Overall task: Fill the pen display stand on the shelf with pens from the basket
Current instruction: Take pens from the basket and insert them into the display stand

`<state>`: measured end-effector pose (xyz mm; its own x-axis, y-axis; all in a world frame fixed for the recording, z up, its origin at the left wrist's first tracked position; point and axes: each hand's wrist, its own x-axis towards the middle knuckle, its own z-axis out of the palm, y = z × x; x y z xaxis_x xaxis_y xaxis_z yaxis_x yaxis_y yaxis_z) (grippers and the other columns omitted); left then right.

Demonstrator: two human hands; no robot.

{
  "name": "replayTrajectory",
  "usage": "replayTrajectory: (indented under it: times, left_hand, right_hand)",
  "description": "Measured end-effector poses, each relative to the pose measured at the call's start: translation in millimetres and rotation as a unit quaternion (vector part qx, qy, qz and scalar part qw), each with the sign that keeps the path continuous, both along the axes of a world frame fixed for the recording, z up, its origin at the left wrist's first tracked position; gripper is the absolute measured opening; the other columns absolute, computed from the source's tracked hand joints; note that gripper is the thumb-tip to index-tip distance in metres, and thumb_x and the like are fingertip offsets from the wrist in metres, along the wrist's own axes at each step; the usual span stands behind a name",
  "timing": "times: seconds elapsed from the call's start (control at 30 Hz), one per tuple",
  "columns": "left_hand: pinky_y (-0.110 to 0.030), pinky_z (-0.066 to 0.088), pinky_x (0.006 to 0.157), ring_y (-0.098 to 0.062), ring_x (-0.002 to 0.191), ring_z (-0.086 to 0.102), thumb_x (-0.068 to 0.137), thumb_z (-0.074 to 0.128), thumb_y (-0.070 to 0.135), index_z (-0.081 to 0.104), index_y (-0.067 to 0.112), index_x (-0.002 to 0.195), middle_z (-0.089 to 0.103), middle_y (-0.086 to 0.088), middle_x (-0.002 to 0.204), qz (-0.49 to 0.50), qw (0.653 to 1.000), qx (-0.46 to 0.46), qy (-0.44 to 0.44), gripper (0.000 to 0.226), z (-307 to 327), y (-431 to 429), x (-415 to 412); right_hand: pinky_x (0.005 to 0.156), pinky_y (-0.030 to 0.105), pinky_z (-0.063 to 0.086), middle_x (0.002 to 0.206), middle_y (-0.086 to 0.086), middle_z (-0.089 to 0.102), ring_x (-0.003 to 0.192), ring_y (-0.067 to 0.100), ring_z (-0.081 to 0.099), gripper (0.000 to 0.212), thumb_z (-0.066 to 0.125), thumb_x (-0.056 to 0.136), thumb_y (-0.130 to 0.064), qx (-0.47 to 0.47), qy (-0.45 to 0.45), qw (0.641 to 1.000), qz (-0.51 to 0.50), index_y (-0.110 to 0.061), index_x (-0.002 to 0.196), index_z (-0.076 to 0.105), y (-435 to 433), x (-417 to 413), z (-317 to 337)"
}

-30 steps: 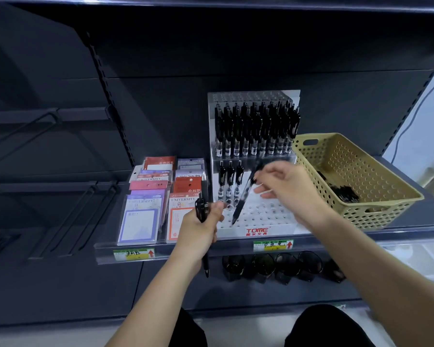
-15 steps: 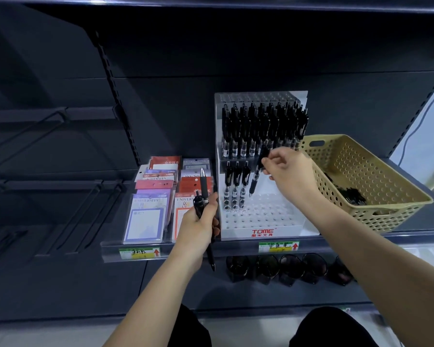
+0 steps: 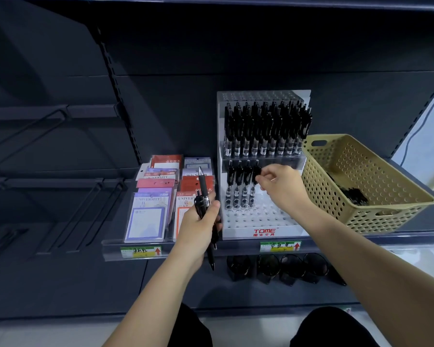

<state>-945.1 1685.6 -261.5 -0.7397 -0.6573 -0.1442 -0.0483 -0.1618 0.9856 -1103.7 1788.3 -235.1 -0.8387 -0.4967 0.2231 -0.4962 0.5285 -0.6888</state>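
The left hand (image 3: 198, 226) is closed around a small bundle of black pens (image 3: 204, 196). One pen sticks up past the thumb and another pokes out below the fist. The right hand (image 3: 283, 186) pinches the top of a single pen (image 3: 254, 194) with its fingertips. That pen stands upright in the lower row of the white pen stand (image 3: 263, 231), fourth from the left, beside three others (image 3: 237, 189).

The stand sits on the shelf (image 3: 348, 240) just right of the left hand and under the right hand. Beyond the right hand, its upper tier (image 3: 266, 128) is packed with black pens.

A tan basket (image 3: 391, 216) sits right of the right hand, just beside the stand, with a few dark pens (image 3: 353, 196) in its bottom. Left of the left hand are packs of notepads (image 3: 148, 216). Below both hands, under the shelf edge, is a row of black cups (image 3: 268, 269).
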Motion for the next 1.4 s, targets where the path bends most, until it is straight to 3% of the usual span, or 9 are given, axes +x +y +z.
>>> replayTrajectory:
  times: [0.17, 0.3, 0.57, 0.73, 0.8, 0.87, 1.0, 1.17, 1.4]
  left_hand:
    - [-0.019, 0.043, 0.054, -0.009, 0.063, 0.057, 0.091, 0.055, 0.036, 0.062, 0.019, 0.093, 0.055, 0.005, 0.069, -0.007, 1.000, 0.010, -0.014, 0.019, 3.2, 4.8, 0.2]
    - [-0.022, 0.043, 0.058, -0.006, 0.062, 0.061, 0.089, 0.055, 0.042, 0.065, 0.019, 0.107, 0.056, 0.006, 0.075, -0.023, 0.999, -0.007, -0.028, 0.031, 2.9, 6.6, -0.2]
    - [-0.017, 0.042, 0.052, -0.003, 0.056, 0.060, 0.089, 0.055, 0.040, 0.064, 0.018, 0.109, 0.055, 0.003, 0.077, -0.050, 0.998, -0.020, -0.032, 0.030, 1.2, 17.0, -5.2]
    - [-0.013, 0.041, 0.048, -0.006, 0.055, 0.058, 0.092, 0.053, 0.034, 0.066, 0.019, 0.108, 0.054, 0.000, 0.072, -0.080, 0.996, -0.021, -0.024, 0.025, -0.4, 23.3, -5.7]
    - [-0.012, 0.042, 0.049, -0.010, 0.062, 0.056, 0.094, 0.051, 0.026, 0.065, 0.012, 0.109, 0.054, -0.001, 0.074, -0.089, 0.996, -0.002, -0.008, 0.025, 0.2, 26.6, -5.4]
    - [-0.014, 0.043, 0.054, -0.010, 0.068, 0.056, 0.095, 0.049, 0.023, 0.066, 0.012, 0.105, 0.057, 0.003, 0.075, -0.084, 0.996, -0.012, 0.000, 0.022, 0.3, 27.9, -6.1]
    - [-0.021, 0.039, 0.073, 0.002, 0.080, 0.057, 0.096, 0.048, 0.027, 0.066, 0.028, 0.093, 0.068, 0.012, 0.086, -0.033, 0.998, -0.049, 0.005, 0.018, -2.1, 22.9, -8.6]
    - [-0.015, 0.041, 0.081, 0.002, 0.093, 0.060, 0.095, 0.050, 0.022, 0.065, 0.022, 0.097, 0.070, 0.007, 0.094, 0.010, 0.998, -0.036, 0.043, 0.015, -0.1, 20.6, -9.9]
    - [-0.022, 0.041, 0.065, -0.007, 0.073, 0.058, 0.096, 0.050, 0.021, 0.065, 0.025, 0.097, 0.071, 0.012, 0.085, 0.006, 0.998, -0.056, 0.038, 0.015, -2.7, 19.9, -7.7]
  right_hand:
    - [0.052, 0.017, 0.039, 0.088, 0.001, 0.066, 0.069, 0.011, 0.057, 0.016, 0.059, 0.092, -0.023, -0.005, -0.017, 1.000, -0.003, -0.010, 0.100, 0.065, 1.1, -0.7, -0.7]
    - [0.052, 0.018, 0.043, 0.087, -0.006, 0.061, 0.072, 0.008, 0.059, 0.018, 0.057, 0.092, -0.022, -0.059, -0.023, 0.998, -0.031, -0.014, 0.108, 0.062, 11.6, 7.7, 3.9]
    - [0.069, 0.029, 0.057, 0.081, -0.001, 0.067, 0.074, 0.010, 0.065, 0.013, 0.058, 0.092, -0.023, -0.103, -0.085, 0.988, 0.075, -0.028, 0.081, 0.063, 16.5, 40.8, 15.4]
    - [0.076, 0.041, 0.056, 0.095, -0.001, 0.069, 0.083, 0.019, 0.066, 0.016, 0.053, 0.095, -0.019, -0.100, -0.155, 0.976, 0.112, -0.022, 0.103, 0.066, 15.3, 46.9, 12.4]
    - [0.078, 0.033, 0.055, 0.099, -0.005, 0.066, 0.089, 0.018, 0.063, 0.019, 0.053, 0.095, -0.019, -0.102, -0.191, 0.967, 0.132, -0.024, 0.110, 0.063, 16.2, 48.3, 8.7]
    - [0.080, 0.021, 0.049, 0.102, -0.007, 0.065, 0.094, 0.007, 0.061, 0.020, 0.054, 0.094, -0.020, -0.110, -0.216, 0.959, 0.147, -0.026, 0.112, 0.061, 18.2, 49.5, 4.5]
    - [0.084, 0.024, 0.051, 0.102, -0.005, 0.067, 0.093, 0.007, 0.065, 0.016, 0.052, 0.095, -0.025, -0.103, -0.254, 0.952, 0.140, -0.027, 0.109, 0.059, 26.8, 52.5, -1.5]
    - [0.083, 0.022, 0.055, 0.094, -0.006, 0.068, 0.086, 0.009, 0.067, 0.013, 0.060, 0.091, -0.025, -0.061, -0.317, 0.928, 0.184, -0.023, 0.103, 0.060, 29.4, 65.1, -9.4]
    - [0.088, 0.031, 0.052, 0.088, 0.003, 0.059, 0.083, 0.014, 0.061, 0.003, 0.059, 0.091, -0.015, -0.036, -0.324, 0.923, 0.203, -0.014, 0.093, 0.061, 28.4, 68.2, -12.1]
